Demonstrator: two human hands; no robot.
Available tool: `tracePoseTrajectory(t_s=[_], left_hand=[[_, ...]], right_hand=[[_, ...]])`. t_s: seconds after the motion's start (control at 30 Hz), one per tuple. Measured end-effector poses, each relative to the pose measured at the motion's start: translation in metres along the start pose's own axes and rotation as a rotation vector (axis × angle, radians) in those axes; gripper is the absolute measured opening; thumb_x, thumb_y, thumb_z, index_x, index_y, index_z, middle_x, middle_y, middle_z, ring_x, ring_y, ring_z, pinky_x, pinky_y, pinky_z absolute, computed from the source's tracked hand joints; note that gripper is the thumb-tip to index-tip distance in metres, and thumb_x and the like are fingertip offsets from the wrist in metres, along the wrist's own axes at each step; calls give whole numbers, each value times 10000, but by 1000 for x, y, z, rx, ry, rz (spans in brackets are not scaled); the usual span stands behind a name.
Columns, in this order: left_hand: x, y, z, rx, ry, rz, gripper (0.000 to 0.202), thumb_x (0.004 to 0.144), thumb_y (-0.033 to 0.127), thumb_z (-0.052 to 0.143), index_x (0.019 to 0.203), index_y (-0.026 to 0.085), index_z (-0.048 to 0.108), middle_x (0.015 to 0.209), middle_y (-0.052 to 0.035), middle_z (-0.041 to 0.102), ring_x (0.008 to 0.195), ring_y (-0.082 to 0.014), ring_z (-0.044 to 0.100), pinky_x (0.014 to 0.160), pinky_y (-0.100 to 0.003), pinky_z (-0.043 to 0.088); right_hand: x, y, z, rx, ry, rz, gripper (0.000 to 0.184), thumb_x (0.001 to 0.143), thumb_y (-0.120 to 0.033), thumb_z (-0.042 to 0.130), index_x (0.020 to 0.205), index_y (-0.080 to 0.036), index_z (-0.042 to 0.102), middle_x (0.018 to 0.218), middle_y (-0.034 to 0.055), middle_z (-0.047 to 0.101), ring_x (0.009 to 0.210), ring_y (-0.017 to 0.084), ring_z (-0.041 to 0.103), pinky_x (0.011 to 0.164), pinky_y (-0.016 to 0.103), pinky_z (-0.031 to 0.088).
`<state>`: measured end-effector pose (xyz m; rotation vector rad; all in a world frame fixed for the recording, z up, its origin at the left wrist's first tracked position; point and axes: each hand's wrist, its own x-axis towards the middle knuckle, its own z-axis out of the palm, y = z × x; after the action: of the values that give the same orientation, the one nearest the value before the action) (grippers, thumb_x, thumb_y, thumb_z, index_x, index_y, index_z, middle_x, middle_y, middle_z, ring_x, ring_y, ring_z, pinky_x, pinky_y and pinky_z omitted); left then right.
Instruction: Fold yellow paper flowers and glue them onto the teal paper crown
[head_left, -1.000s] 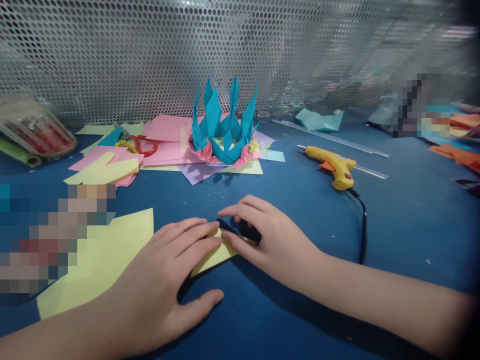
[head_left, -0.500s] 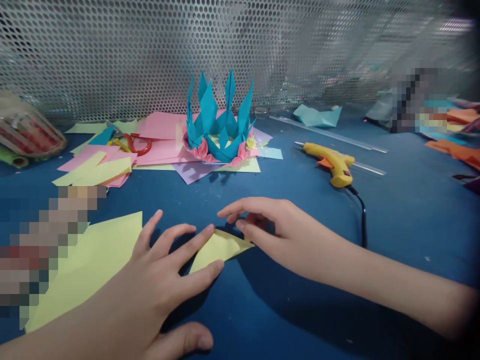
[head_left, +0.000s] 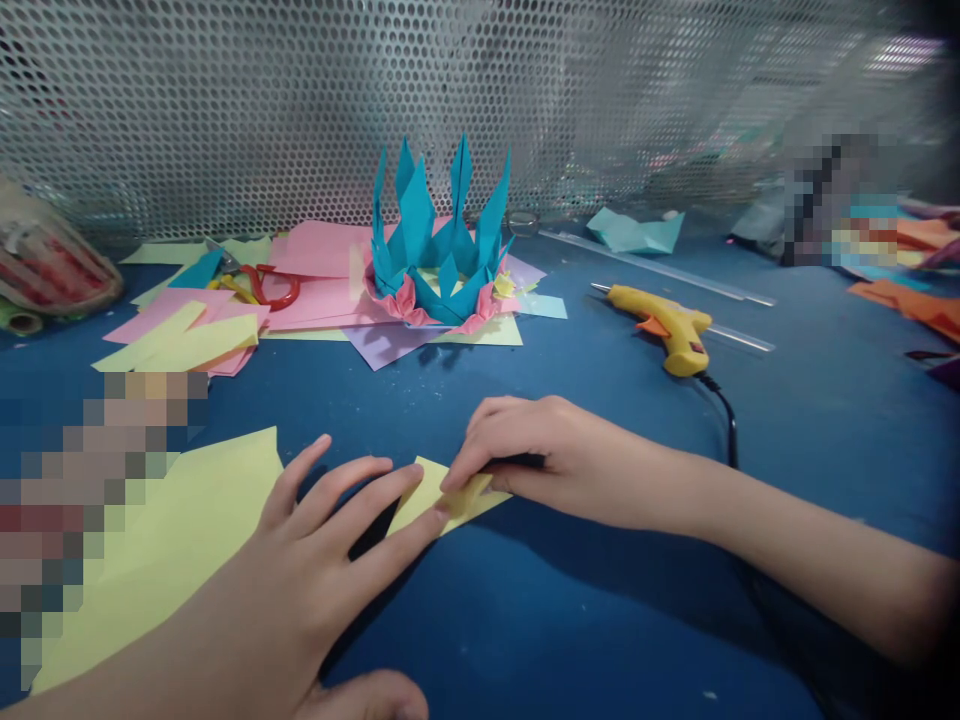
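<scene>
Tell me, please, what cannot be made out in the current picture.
All in the head view:
Part of the small yellow paper: covered by the right hand, whose grip is unclear.
Thumb end of the left hand: cut off by the bottom edge.
Side of the jar: cut off by the left edge; contents blurred.
Part of the power cord: behind the right forearm.

The left forearm (head_left: 142,660) slants in from the lower left corner; the left hand (head_left: 319,565) is palm down, fingers splayed, its index finger (head_left: 401,545) stretched forward and its thumb (head_left: 367,695) spread wide at the bottom edge. The bare right forearm (head_left: 795,550) reaches in from the right, and the right hand (head_left: 544,450) arches, its fingers curved downward, the index fingertip just beside the left one.
</scene>
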<state>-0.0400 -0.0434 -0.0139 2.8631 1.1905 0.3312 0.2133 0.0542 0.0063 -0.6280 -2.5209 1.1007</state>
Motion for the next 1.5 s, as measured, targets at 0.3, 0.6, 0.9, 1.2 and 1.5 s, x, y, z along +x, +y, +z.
tracePoseTrajectory(t_s=[0.3,0.6,0.9,1.2,1.5], left_hand=[[-3,3,3,26,111,74,523,964,367,468,1442,156,442,1424,-26,616,1351,-186,474,1209,-301,125],[-3,5,4,-41,87,33,485,953,251,457,1438,246,453,1423,42,617,1291,-161,541,1141,-282,235],[2,4,0,-62,80,56,480,917,186,451,1389,261,498,1380,13,639,1240,-190,562,1074,-315,304],[3,5,2,-27,68,65,503,915,199,445,1415,237,488,1399,1,637,1218,-214,589,1059,-338,335],[2,3,1,35,42,109,535,913,236,499,1448,235,473,1431,17,613,1203,-221,602,1038,-340,352]], right_hand=[[6,-2,19,67,184,132,160,926,-137,590,980,-183,734,935,30,752,829,134,689,753,228,518],[7,-10,26,78,226,227,226,911,-144,589,1086,-202,721,949,26,754,782,132,673,694,236,524],[4,-15,42,-74,350,214,200,898,-105,593,1040,-179,712,804,19,669,775,149,604,704,261,496],[5,-15,48,-91,396,233,197,894,-75,549,995,-181,680,799,15,657,757,147,594,683,261,481],[5,-15,50,-153,377,179,177,914,-72,493,936,-159,646,833,45,668,812,180,591,752,310,473]])
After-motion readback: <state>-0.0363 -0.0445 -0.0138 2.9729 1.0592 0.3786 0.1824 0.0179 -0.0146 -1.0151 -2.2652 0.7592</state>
